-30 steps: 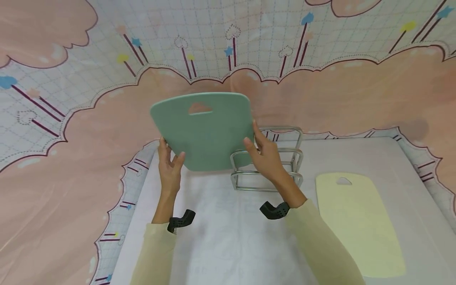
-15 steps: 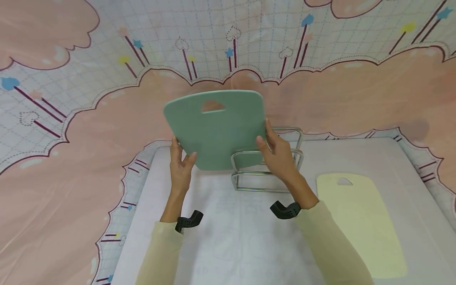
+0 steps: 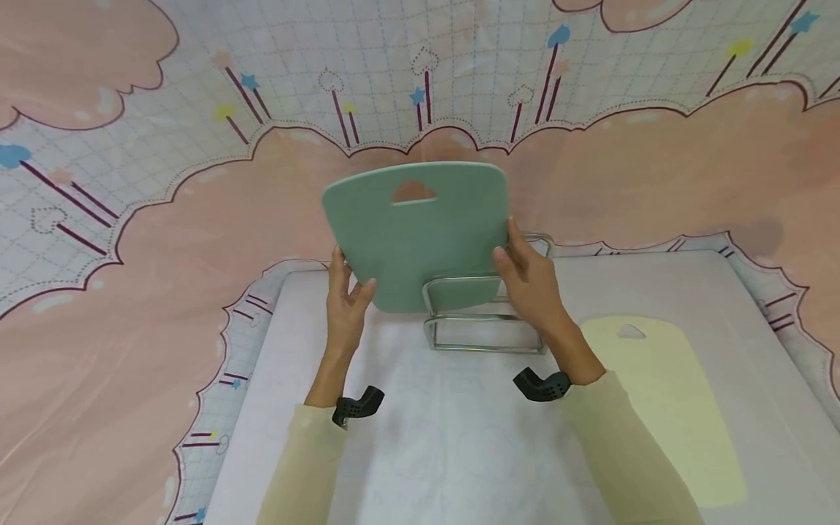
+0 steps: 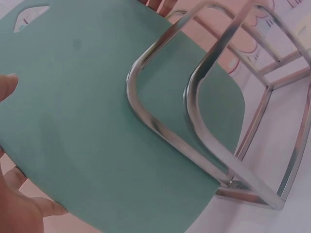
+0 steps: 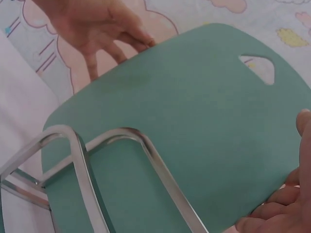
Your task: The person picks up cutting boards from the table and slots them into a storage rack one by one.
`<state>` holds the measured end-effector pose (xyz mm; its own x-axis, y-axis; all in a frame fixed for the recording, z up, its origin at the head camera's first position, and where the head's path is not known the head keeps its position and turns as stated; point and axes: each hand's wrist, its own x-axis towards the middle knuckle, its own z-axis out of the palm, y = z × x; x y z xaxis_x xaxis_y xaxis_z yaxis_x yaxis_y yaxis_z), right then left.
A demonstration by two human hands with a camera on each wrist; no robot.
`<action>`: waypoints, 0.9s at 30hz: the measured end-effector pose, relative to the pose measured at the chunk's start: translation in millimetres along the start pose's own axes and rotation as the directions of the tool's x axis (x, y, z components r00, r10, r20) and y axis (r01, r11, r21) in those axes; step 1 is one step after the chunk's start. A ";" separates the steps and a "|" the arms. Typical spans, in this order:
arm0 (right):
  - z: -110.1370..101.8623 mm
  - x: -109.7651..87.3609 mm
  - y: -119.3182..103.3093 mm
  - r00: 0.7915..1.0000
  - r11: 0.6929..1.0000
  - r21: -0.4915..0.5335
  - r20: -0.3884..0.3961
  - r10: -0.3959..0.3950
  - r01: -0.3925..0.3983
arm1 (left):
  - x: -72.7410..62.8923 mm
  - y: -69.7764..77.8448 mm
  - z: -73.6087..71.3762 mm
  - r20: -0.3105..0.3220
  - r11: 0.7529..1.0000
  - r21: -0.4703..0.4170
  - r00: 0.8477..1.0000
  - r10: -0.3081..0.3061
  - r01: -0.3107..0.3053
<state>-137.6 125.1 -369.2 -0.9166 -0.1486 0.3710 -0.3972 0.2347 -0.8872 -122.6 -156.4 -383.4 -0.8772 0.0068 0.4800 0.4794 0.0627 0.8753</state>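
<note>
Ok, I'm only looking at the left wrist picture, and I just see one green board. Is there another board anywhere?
Observer: Yes, a yellow board lies on the white table, to the right of the metal rack.
Operator: Which hand do those fingertips at the top belong to?
Observer: The right hand; the head view shows it gripping the right edge of the green board.
Operator: What are they wearing that I can't see?
Observer: A black gadget on each wrist.
</note>
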 end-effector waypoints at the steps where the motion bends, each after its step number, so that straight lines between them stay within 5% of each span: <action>1: -1.9 -1.3 -5.0 1.000 1.000 -0.008 -0.006 0.001 -0.001 | 0.5 0.2 1.4 0.005 1.000 -0.009 1.000 -0.006 0.006; 6: -9.3 -7.1 -29.8 1.000 1.000 -0.020 -0.023 0.009 -0.010 | 0.9 0.6 8.0 0.018 0.999 -0.025 0.999 -0.040 0.040; 11: -15.6 -9.1 -30.1 0.999 0.999 -0.050 -0.042 0.007 -0.009 | 1.0 0.4 14.6 0.035 0.999 -0.019 0.998 -0.047 0.047; 18: -23.0 -6.7 7.8 0.998 0.998 -0.050 -0.058 0.023 -0.026 | 3.4 -3.4 22.5 0.052 0.998 -0.054 0.998 -0.031 0.034; 27: -31.4 -8.2 18.8 0.996 0.998 -0.061 -0.087 0.004 -0.009 | 6.3 -7.1 31.3 0.079 0.995 -0.093 0.997 -0.015 0.022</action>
<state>-139.0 160.9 -380.3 -0.9185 -0.0636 0.3903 -0.3909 0.2945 -0.8720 -132.3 -125.6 -388.5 -0.8835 0.0842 0.4608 0.4600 -0.0299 0.8874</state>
